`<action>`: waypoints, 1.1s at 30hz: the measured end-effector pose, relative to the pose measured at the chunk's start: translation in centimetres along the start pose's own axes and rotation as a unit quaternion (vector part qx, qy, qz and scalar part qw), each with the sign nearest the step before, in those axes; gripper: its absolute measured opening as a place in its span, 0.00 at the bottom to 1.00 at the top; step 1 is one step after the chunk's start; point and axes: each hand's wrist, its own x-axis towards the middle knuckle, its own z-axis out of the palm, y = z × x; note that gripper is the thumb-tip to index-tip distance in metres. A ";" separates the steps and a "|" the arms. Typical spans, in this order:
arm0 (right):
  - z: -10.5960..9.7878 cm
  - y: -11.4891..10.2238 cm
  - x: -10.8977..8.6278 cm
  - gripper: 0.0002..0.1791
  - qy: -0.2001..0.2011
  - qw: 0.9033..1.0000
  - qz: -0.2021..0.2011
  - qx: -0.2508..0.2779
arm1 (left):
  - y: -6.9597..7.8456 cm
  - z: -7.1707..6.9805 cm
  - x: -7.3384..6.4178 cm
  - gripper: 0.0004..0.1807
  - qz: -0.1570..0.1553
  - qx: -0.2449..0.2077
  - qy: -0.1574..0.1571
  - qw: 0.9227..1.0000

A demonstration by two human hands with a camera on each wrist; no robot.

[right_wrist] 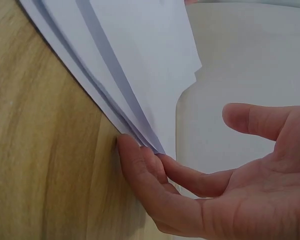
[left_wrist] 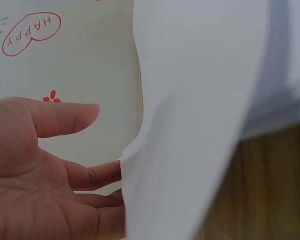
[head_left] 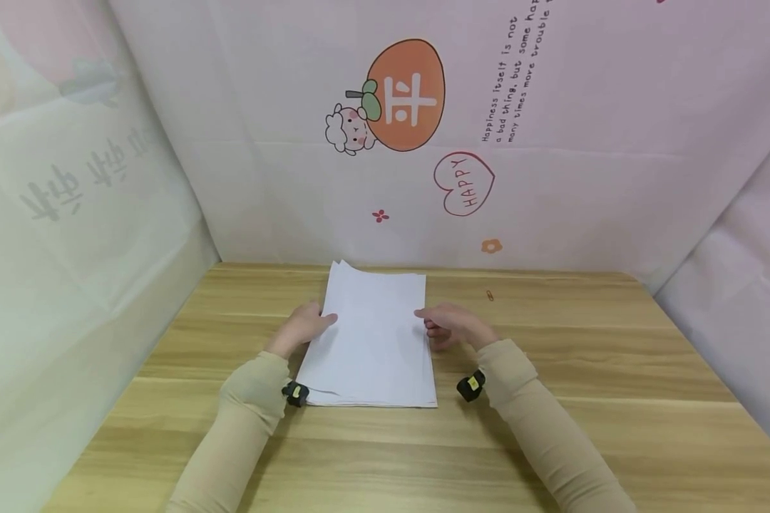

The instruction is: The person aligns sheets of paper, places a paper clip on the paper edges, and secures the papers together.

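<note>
A stack of white paper sheets (head_left: 378, 335) lies on the table, its edges not quite even at the top and lower left. On its left edge, my left hand (head_left: 306, 324) touches the sheets. In the left wrist view the thumb (left_wrist: 72, 119) stands apart from the paper (left_wrist: 190, 100), and the fingertips are hidden behind it. My right hand (head_left: 449, 324) is at the right edge. The right wrist view shows its bent fingers (right_wrist: 155, 185) touching the fanned sheet edges (right_wrist: 115, 90), while the thumb (right_wrist: 250, 119) is raised away from them.
A small red-orange paper clip (head_left: 490, 295) lies on the wooden table (head_left: 584, 342), right of the stack near the back. A printed white cloth (head_left: 282, 192) hangs behind the table and along both sides. Both wrists wear small black devices (head_left: 471, 385).
</note>
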 end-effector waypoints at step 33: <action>0.1 -0.2 0.5 0.23 0.055 0.998 0.008 -0.010 | 0.0 0.3 -0.2 0.31 0.004 -0.018 -0.003 1.000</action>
